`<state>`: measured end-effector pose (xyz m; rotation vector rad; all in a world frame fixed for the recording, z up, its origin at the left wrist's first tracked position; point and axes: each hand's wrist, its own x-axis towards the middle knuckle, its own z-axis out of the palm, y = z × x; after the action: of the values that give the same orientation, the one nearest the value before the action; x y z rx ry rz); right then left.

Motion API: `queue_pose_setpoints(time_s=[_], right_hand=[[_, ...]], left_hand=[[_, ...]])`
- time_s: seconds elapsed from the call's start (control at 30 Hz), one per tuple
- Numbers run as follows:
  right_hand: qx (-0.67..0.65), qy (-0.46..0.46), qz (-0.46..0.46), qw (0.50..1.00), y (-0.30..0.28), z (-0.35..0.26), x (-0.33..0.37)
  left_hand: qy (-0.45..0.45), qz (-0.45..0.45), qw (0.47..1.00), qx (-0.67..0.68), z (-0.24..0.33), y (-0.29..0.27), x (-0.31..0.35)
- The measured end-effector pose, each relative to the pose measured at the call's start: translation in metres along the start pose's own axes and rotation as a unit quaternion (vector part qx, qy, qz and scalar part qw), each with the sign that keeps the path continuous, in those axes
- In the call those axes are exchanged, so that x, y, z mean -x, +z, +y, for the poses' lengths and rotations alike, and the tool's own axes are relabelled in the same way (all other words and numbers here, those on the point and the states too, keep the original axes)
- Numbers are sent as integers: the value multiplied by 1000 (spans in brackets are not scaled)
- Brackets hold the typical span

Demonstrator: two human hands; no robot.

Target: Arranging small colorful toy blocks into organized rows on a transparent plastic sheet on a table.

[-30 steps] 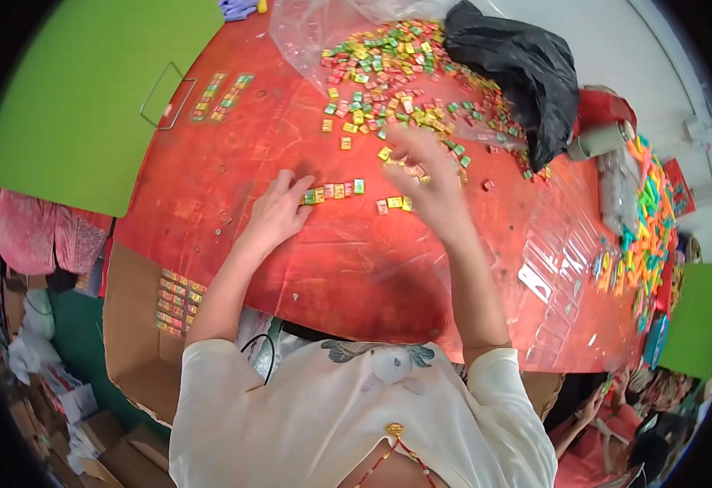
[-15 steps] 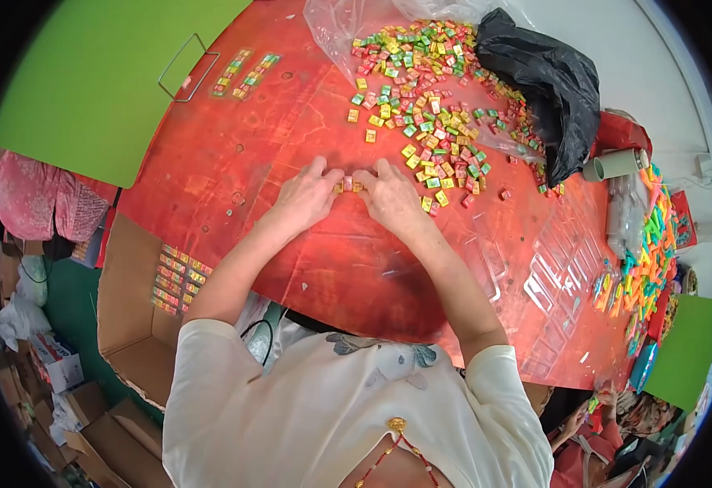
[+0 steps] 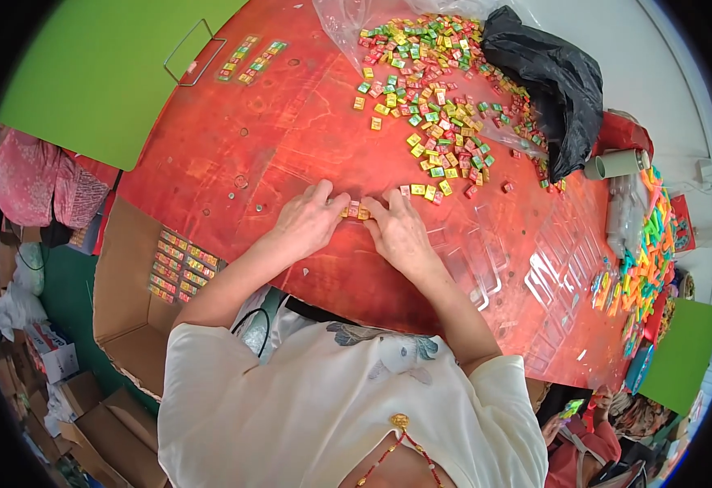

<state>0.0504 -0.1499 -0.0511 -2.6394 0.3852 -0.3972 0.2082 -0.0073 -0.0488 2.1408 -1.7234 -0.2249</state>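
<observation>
My left hand (image 3: 309,220) and my right hand (image 3: 401,232) meet over the red tabletop, close to the middle. Between their fingertips is a short row of small square pieces (image 3: 355,211), pink in the middle and yellow at the ends. The fingers of each hand are closed on one end of the row. What lies under the row is hard to make out. Just beyond my right fingertips lie a few loose yellow pieces (image 3: 430,193), at the near edge of a wide scatter of red, yellow and green pieces (image 3: 445,122).
A black plastic bag (image 3: 563,89) slumps beside the scatter. Clear plastic trays (image 3: 555,281) lie at right, near a heap of orange and green parts (image 3: 645,260). Filled strips (image 3: 262,63) lie far left; others stand in a cardboard box (image 3: 128,301). Another person's hand (image 3: 551,429) shows lower right.
Both hands have come toward my body with the row between them. The view has shifted slightly. At lower right, the other person's hand now shows a bright green thing.
</observation>
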Motion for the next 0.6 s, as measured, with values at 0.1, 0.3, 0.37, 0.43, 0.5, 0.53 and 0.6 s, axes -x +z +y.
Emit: queue_pose_setpoints(time_s=[0.1, 0.3, 0.37, 0.43, 0.5, 0.53, 0.6], right_hand=[[-72, 20, 24, 997, -8, 5, 5], [-87, 47, 52, 994, -19, 14, 11], [-87, 38, 50, 994, -18, 9, 8], [-49, 15, 37, 998, -7, 11, 11], [2, -19, 34, 999, 1, 12, 12], [2, -19, 33, 999, 1, 13, 11], [-59, -14, 54, 997, -3, 15, 8]], left_hand=[[-15, 12, 999, 28, 2, -5, 1], [-27, 42, 999, -19, -1, -8, 10], [32, 52, 998, -3, -4, 5, 13], [34, -29, 999, -14, -1, 13, 13], [33, -71, 997, -28, 0, 18, 16], [33, -71, 997, -28, -2, 20, 16], [42, -63, 997, -32, -5, 21, 17]])
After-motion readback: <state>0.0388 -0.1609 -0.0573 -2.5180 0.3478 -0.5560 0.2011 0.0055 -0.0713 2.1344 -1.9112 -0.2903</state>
